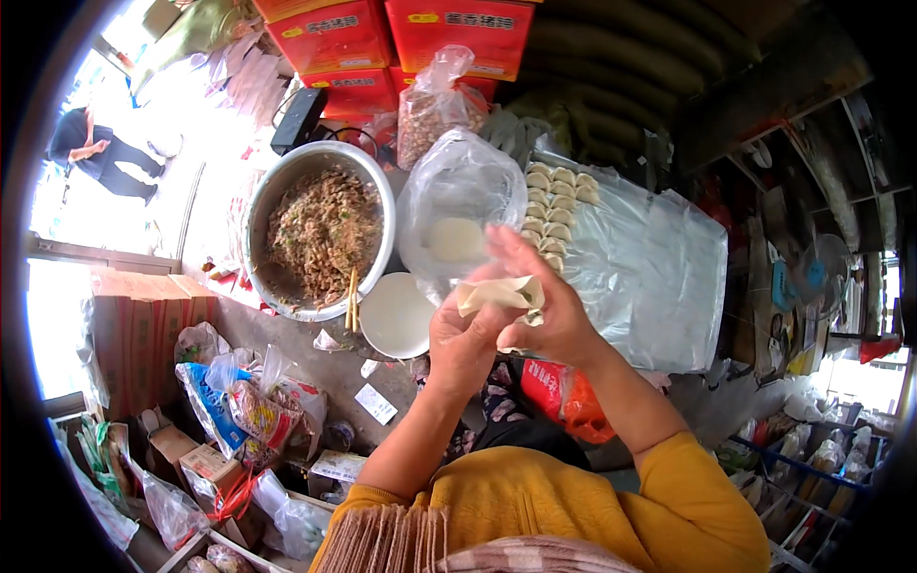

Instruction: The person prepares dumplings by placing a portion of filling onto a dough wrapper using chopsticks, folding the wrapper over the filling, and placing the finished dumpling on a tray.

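Observation:
In front of my chest a pale dumpling wrapper (506, 293) is held between my two hands, its edges bent and folded. My left hand (460, 336) pinches it with the thumb in front. Behind and beside it is my right hand (559, 315), thumb against its lower edge and fingers slightly blurred; whether filling lies inside is hidden. Just beyond, a round stack of wrappers (453, 240) lies in a clear plastic bag (420, 191). To the left stand a metal basin (258, 277) of minced filling (323, 229), chopsticks (352, 301) leaning at its rim, and a white bowl (396, 320).
At right, rows of folded dumplings (549, 215) sit on a plastic-covered tray (650, 277). Red boxes (334, 43) and a bag of nuts or beans (435, 119) stand behind. Bagged goods (258, 401) crowd the lower left. A person (95, 153) stands far left.

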The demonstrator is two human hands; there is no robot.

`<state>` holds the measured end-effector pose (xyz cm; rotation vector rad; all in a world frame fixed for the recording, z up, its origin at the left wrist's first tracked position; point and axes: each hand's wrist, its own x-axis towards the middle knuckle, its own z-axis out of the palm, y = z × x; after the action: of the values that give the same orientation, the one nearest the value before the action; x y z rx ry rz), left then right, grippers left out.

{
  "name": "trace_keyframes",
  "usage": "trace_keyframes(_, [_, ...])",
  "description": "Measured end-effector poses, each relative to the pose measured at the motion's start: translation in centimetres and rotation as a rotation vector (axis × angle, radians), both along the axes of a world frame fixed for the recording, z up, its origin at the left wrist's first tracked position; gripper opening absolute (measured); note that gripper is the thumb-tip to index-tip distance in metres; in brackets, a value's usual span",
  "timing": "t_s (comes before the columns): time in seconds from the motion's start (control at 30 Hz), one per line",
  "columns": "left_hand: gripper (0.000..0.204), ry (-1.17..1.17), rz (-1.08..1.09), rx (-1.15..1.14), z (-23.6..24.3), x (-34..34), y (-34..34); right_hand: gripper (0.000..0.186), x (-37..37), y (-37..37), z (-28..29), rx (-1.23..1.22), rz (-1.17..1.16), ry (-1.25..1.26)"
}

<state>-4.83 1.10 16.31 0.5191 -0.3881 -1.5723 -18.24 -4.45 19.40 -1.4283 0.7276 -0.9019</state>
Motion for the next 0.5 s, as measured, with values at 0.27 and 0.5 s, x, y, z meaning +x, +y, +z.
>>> trace_keyframes(0.27, [0.042, -0.322, -0.102, -0.039, 0.0, -3.3, 0.6, 0.044, -3.8, -0.2, 0.7, -0.376, -0.046, 0.252])
trace_keyframes(0.5, [0.042, -0.391, -0.282, -0.177, 2.4, -3.8, 0.3, 0.037, -7.1, 1.5, 1.7, -0.221, -0.046, 0.175])
